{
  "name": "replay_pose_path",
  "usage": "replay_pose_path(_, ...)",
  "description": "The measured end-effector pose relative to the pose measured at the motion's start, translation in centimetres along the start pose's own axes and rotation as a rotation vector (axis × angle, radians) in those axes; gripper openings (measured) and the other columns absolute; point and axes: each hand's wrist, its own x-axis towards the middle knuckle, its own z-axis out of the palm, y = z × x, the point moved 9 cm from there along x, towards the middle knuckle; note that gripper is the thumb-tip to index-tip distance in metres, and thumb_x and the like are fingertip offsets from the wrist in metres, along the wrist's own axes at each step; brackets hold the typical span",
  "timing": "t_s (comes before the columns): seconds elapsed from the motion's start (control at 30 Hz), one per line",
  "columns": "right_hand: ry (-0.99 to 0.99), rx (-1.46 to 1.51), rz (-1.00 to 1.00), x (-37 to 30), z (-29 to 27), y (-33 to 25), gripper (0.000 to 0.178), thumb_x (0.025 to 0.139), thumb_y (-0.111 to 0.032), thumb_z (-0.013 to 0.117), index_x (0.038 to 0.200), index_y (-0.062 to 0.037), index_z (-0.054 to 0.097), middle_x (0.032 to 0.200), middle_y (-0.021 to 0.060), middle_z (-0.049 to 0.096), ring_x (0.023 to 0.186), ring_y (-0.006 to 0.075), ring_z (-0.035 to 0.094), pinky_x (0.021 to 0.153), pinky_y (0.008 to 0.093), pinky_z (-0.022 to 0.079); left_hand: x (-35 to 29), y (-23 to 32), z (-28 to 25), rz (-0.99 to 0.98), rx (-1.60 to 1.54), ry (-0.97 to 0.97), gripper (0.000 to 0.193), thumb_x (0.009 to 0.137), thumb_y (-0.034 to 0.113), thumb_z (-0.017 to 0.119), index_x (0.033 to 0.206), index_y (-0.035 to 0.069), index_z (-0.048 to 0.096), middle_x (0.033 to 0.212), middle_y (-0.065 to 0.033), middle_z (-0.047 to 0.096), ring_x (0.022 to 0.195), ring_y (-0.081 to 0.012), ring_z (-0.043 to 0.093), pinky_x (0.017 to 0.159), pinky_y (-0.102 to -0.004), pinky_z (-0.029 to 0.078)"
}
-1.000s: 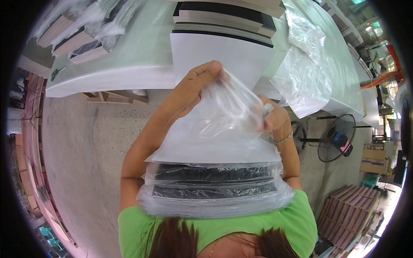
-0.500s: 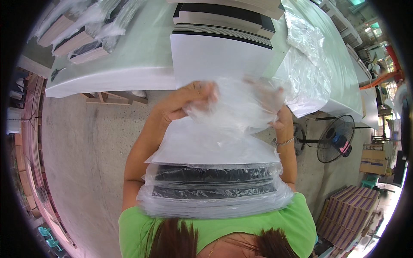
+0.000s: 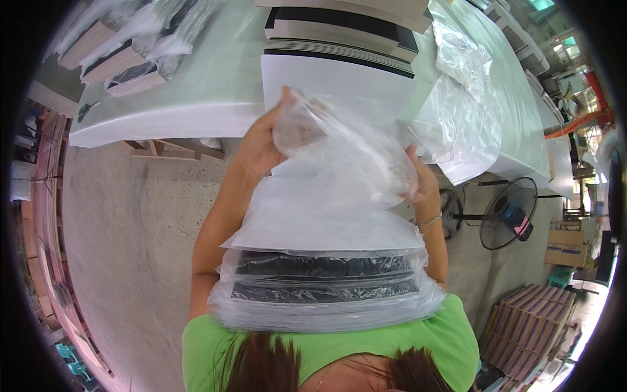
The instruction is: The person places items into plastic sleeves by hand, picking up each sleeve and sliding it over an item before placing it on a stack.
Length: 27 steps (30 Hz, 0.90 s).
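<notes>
Left hand [image 3: 262,145] and right hand [image 3: 424,183] hold a bag [image 3: 356,147]; a stack [image 3: 336,29] beyond the bag, a fan [image 3: 508,214] to the bag's right.

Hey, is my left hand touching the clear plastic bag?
Touching. The head view shows the clear plastic bag lying over part of the left hand.

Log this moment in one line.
left hand: touching clear plastic, left side; right hand: touching it, right side; grip: unclear; plastic: crumpled between hands; table: black-and-cream stack ahead
</notes>
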Motion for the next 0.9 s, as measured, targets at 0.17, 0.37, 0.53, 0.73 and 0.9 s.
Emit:
replay_pose_path(0.17, 0.039, 0.424, 0.216, -1.1, 0.2, 3.0, 0.041, 0.092, -0.03, 0.046, 0.123, -0.003, 0.045, 0.103, 0.0076, 0.057, 0.066, 0.0135, 0.055, 0.043, 0.0241, 0.044, -0.2, 1.9, -2.0, 0.283, 0.067, 0.193, 0.031, 0.091, 0.024, 0.049, 0.111, 0.0, 0.051, 0.109, -0.0086, 0.057, 0.098, -0.0167, 0.057, 0.087, -0.0336, 0.049)
replay_pose_path(0.37, -0.011, 1.217, -0.157, 0.3, -1.9, -3.1, 0.041, 0.09, -0.025, 0.048, 0.121, 0.0031, 0.044, 0.092, 0.0121, 0.057, 0.044, 0.0079, 0.047, 0.042, 0.0164, 0.045, -1.0, -3.2, -5.1, -0.221, 0.193, 0.317, 0.029, 0.091, 0.024, 0.051, 0.108, 0.002, 0.054, 0.105, -0.0067, 0.058, 0.094, -0.0131, 0.058, 0.083, -0.0272, 0.049)
replay_pose_path(0.53, 0.089, 0.62, -0.276, -0.4, -5.3, -0.6, 0.041, 0.093, -0.031, 0.046, 0.12, -0.0008, 0.043, 0.106, 0.0104, 0.056, 0.064, 0.0112, 0.057, 0.041, 0.0149, 0.043, -1.7, -5.5, -6.2, -0.314, 0.063, 0.014, 0.035, 0.09, 0.029, 0.052, 0.114, 0.003, 0.053, 0.1, -0.0053, 0.06, 0.089, -0.0115, 0.059, 0.08, -0.0252, 0.049)
replay_pose_path(0.73, -0.413, -0.196, -0.352, -1.7, -0.8, 1.9, 0.046, 0.092, -0.034, 0.046, 0.12, 0.0022, 0.042, 0.113, 0.0131, 0.054, 0.083, 0.0165, 0.061, 0.055, 0.0205, 0.052, -1.4, 1.9, -3.6, 0.198, -0.164, 0.105, 0.043, 0.09, 0.035, 0.05, 0.118, 0.002, 0.05, 0.098, -0.0049, 0.059, 0.087, -0.0119, 0.058, 0.075, -0.0251, 0.049)
replay_pose_path(0.9, -0.119, 0.625, -0.204, -1.7, -3.3, 1.5, 0.052, 0.092, -0.035, 0.046, 0.126, 0.0034, 0.038, 0.119, 0.0132, 0.05, 0.1, 0.0197, 0.052, 0.08, 0.032, 0.046, -1.4, 1.1, -3.3, 0.11, 0.079, 0.143, 0.048, 0.091, 0.039, 0.047, 0.121, 0.001, 0.048, 0.097, -0.0052, 0.059, 0.087, -0.0129, 0.057, 0.072, -0.0253, 0.048)
